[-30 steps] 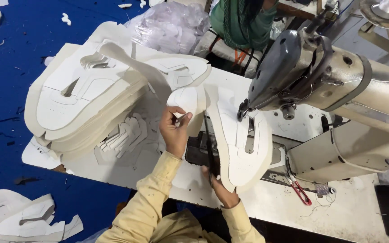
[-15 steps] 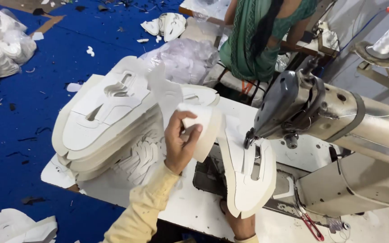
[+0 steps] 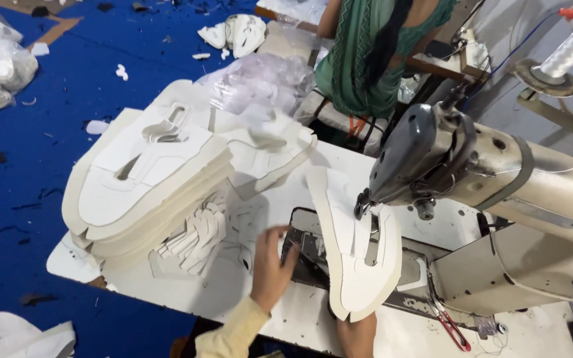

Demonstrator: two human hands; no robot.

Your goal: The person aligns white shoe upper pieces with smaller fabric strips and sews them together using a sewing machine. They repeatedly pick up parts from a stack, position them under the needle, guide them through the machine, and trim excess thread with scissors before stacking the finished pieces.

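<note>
Head view shows you one white cut shoe panel (image 3: 359,255) lying under the head of one sewing machine (image 3: 472,179), just right of your left hand (image 3: 272,268). Its long axis runs from the far side of the table (image 3: 167,301) down toward you, and its broad end hangs past the near edge. Your left hand rests flat, fingers loosely spread and gripping nothing, with the fingertips at the machine's dark bed plate (image 3: 303,255). Of your right hand only the forearm (image 3: 356,337) shows beneath the panel, so you cannot tell whether it is closed.

Left of your left hand sit two stacks of white panels: a tall one (image 3: 144,182) and a lower one (image 3: 270,152) beyond it, with a fan of small white cut pieces (image 3: 197,238) between the tall stack and your hand. One pair of red-handled snips (image 3: 451,328) lies to the right. The machine head blocks the panel's far end. Another person in green (image 3: 379,53) sits beyond the table.
</note>
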